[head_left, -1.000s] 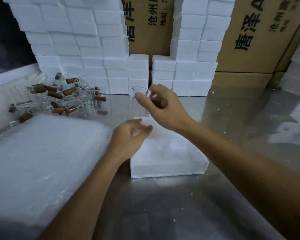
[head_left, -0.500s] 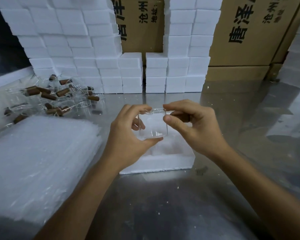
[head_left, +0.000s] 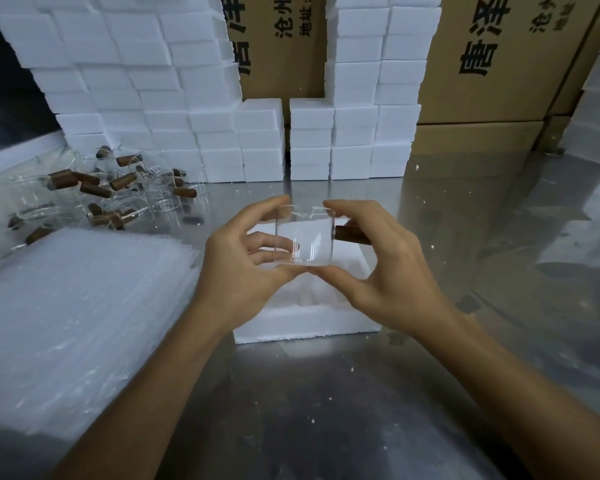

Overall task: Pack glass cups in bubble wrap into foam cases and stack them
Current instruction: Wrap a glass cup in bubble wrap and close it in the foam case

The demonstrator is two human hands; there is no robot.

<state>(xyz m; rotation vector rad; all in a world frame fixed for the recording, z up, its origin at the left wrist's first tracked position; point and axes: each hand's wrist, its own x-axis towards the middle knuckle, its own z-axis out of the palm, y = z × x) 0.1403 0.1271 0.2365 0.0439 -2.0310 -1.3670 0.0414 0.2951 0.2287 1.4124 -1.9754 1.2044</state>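
Note:
Both hands hold one clear glass cup (head_left: 311, 239) above an open white foam case (head_left: 307, 322) in the middle of the steel table. My left hand (head_left: 246, 265) grips the cup's left side between thumb and fingers. My right hand (head_left: 378, 261) pinches its right side, where a brown wooden handle (head_left: 351, 234) sticks out under the fingers. No bubble wrap is visible around this cup. A thick stack of bubble wrap sheets (head_left: 73, 320) lies at the left. More glass cups with brown handles (head_left: 118, 192) lie in a heap at the back left.
Stacked white foam cases (head_left: 174, 98) form a wall along the back, with another column (head_left: 371, 98) to the right. Brown cardboard boxes (head_left: 499, 64) stand behind them. The shiny metal table (head_left: 499, 271) spreads to the right and toward me.
My right hand brought the cup from the back down over the foam case. My left hand left the case and took hold of the cup's other side.

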